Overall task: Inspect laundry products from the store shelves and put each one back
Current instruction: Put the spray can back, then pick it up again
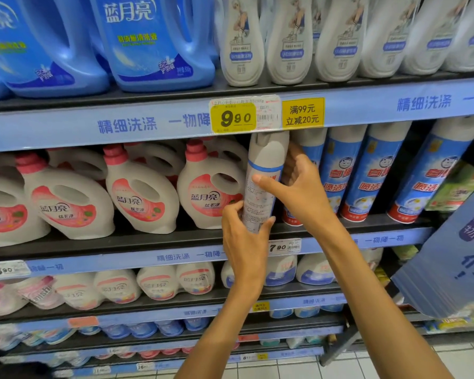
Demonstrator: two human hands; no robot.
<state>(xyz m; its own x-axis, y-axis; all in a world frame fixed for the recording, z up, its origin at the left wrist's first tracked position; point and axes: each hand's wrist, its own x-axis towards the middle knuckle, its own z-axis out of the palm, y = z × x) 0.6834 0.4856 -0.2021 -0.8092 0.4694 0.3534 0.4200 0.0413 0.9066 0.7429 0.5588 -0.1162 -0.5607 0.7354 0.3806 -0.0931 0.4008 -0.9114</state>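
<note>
A tall spray can [263, 170] with a white cap and a blue band stands slightly tilted at the front of the second shelf [148, 242], its printed back facing me. My left hand [244, 242] grips the can's bottom end from below. My right hand [298, 187] holds the can's middle, thumb across the front and fingers behind it. The can sits level with a row of matching blue and white spray cans [367, 173] to its right.
White jugs with pink caps and labels [143, 192] stand just left of the can. Blue jugs [159, 42] and white squeeze bottles [288, 39] fill the shelf above. A yellow 9.90 price tag [234, 118] hangs over the can. A blue cardboard sign [449, 263] juts out at right.
</note>
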